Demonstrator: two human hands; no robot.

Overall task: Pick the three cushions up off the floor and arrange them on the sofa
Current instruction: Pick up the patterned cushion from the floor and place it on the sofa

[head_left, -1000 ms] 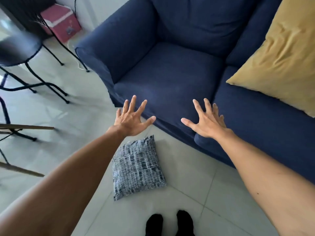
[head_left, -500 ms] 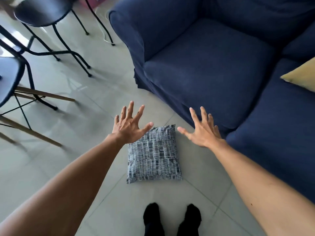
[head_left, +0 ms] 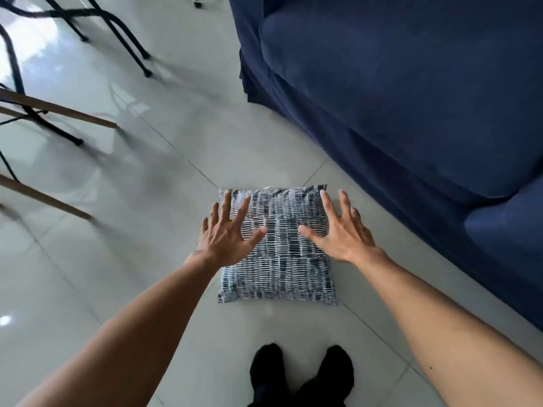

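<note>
A small square cushion (head_left: 279, 259) with a dark blue and white dashed pattern lies flat on the tiled floor in front of my feet. My left hand (head_left: 227, 235) hovers over its left edge with fingers spread, holding nothing. My right hand (head_left: 340, 235) is over its right edge, also spread and holding nothing. I cannot tell whether the palms touch the fabric. The navy blue sofa (head_left: 411, 98) fills the upper right, its seat bare in this view. No other cushion is visible.
Black metal chair legs (head_left: 129, 39) and wooden legs (head_left: 58, 110) stand on the glossy pale tiles at the upper left. My feet in black socks (head_left: 302, 374) are at the bottom centre. The sofa's front skirt (head_left: 367, 177) runs diagonally close to the cushion's right side.
My view has tipped downward and the yellow cushion on the sofa has left the frame. Both hands have dropped from in front of the sofa to just over the patterned cushion.
</note>
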